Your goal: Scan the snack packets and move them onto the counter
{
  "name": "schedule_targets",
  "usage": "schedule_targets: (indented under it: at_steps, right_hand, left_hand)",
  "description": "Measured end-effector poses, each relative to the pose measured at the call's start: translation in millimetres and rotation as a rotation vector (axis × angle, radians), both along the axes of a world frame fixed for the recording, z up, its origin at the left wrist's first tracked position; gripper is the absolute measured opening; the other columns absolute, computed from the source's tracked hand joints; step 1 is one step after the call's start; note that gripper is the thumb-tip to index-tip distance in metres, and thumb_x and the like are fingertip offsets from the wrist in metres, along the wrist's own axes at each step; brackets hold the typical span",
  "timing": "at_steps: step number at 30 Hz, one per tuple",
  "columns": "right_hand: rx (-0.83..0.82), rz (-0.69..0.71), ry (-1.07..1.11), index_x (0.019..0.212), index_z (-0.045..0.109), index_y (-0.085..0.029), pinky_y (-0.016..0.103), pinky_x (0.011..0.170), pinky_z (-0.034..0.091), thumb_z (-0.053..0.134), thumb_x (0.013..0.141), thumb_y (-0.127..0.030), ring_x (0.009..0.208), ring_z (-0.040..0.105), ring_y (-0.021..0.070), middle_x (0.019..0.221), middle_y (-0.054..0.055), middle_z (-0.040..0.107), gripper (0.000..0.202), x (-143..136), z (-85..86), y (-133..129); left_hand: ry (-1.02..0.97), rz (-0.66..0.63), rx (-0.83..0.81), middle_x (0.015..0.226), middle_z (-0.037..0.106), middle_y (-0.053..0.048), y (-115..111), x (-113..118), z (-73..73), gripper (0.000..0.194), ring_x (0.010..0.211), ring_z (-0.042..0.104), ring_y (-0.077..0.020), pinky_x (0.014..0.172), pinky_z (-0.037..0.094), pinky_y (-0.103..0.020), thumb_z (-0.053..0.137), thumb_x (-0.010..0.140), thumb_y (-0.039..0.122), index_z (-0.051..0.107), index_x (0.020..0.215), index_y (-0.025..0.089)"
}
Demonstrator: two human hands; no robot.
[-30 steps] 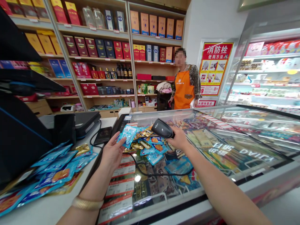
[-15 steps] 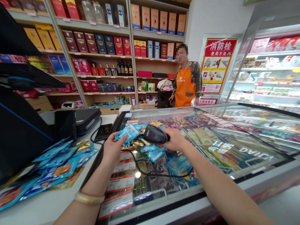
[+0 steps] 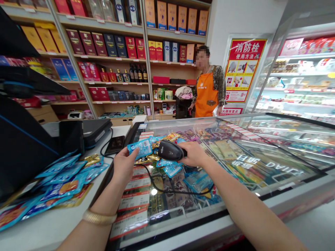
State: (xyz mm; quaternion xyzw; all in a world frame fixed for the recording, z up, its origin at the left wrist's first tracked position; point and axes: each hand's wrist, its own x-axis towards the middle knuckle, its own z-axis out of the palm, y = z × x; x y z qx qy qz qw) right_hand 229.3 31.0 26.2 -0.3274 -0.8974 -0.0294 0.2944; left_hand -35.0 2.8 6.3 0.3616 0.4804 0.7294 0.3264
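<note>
My left hand (image 3: 125, 163) pinches a small blue snack packet (image 3: 142, 149) by its left end, with a printed side turned up. In my right hand (image 3: 194, 154) is a black barcode scanner (image 3: 169, 150), its head pointing left toward the packet and close to it. Beneath both lies a heap of loose packets on the glass freezer lid, some blue (image 3: 172, 169), others gold (image 3: 171, 137). The scanner's black cable (image 3: 167, 191) loops across the glass. On the white counter at left is a pile of blue snack packets (image 3: 62, 186).
The glass-topped freezer (image 3: 251, 209) fills the middle and right. A dark phone-like device (image 3: 115, 144) and a black checkout machine (image 3: 26, 146) stand at left. A person in an orange apron (image 3: 206, 94) stands beyond the freezer, before shelves of boxes (image 3: 110, 45).
The blue packet in my left hand has turned flatter and more level. My right hand and the scanner have shifted slightly left. The person behind has turned their head a little.
</note>
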Motion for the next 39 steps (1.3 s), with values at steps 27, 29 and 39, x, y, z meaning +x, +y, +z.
schedule_targets:
  at_steps: [27,29,39]
  right_hand:
    - [0.064,-0.489,0.262,0.093,0.069,-0.021,0.029,0.067,0.044,0.063,0.078,-0.04,0.078,0.066,0.0236,0.085,0.007,0.073,0.025,54,-0.1,32]
    - [0.06,-0.532,0.294,0.095,0.068,-0.021,0.029,0.068,0.045,0.063,0.077,-0.04,0.079,0.066,0.0238,0.086,0.007,0.073,0.026,58,-2.5,35]
    - [0.098,-0.541,0.279,0.092,0.066,-0.021,0.03,0.069,0.044,0.063,0.075,-0.038,0.084,0.065,0.0258,0.085,0.007,0.071,0.024,59,-7.8,41]
  left_hand:
    - [0.877,0.043,0.142,0.104,0.074,-0.007,32,19,19.7,0.028,0.102,0.065,-0.0243,0.098,0.047,-0.04,0.06,0.079,0.033,0.076,0.1,0.022]
    - [1.123,-0.024,0.152,0.109,0.072,-0.008,45,32,20.5,0.028,0.106,0.064,-0.0244,0.1,0.046,-0.04,0.056,0.082,0.027,0.076,0.1,0.023]
    - [1.624,-0.278,-0.071,0.144,0.053,-0.007,54,68,21.1,0.052,0.136,0.044,-0.0283,0.115,0.022,-0.06,0.044,0.086,0.022,0.054,0.137,0.029]
